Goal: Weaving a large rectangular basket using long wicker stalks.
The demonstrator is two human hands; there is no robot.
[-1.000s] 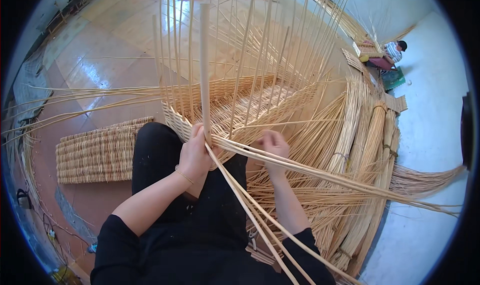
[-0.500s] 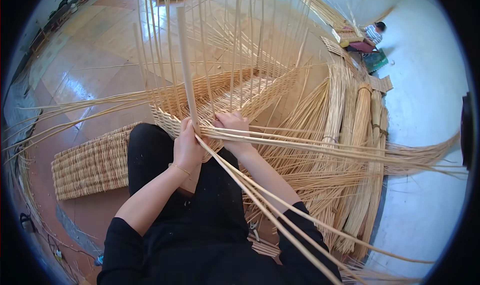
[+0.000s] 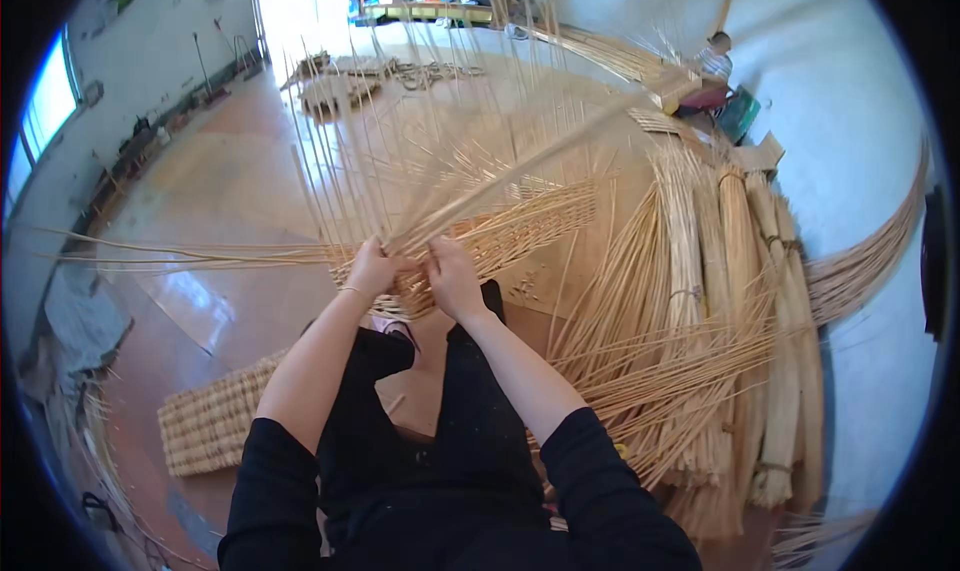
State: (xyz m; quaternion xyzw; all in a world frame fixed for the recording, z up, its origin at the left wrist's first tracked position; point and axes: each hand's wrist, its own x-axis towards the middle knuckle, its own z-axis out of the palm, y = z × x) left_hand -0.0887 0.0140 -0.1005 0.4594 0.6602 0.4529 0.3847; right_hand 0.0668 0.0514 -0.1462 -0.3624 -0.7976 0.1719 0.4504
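Observation:
A long wicker basket (image 3: 545, 221) with tall upright stakes stretches away from me toward the far right, its near end between my hands. My left hand (image 3: 370, 274) is closed at the near corner, where a bundle of pale wicker rods (image 3: 510, 174) meets the weave. The bundle slants up to the far right and is smeared by motion. Close beside it, my right hand (image 3: 455, 283) has its fingers curled around the base of these rods at the basket's edge; the fingertips are partly hidden. Other thin rods (image 3: 220, 256) stick out leftward from the basket.
A finished-looking woven panel or box (image 3: 215, 411) lies on the floor at my left. Tied bundles of rods (image 3: 735, 251) and loose rods (image 3: 660, 391) cover the right side. A person (image 3: 714, 61) sits by the far right wall. Brown piles (image 3: 340, 91) lie farther off.
The loose rods that trailed to the right and toward me now swing up to the far right. My right hand has moved slightly down from the rim. The view has tilted up.

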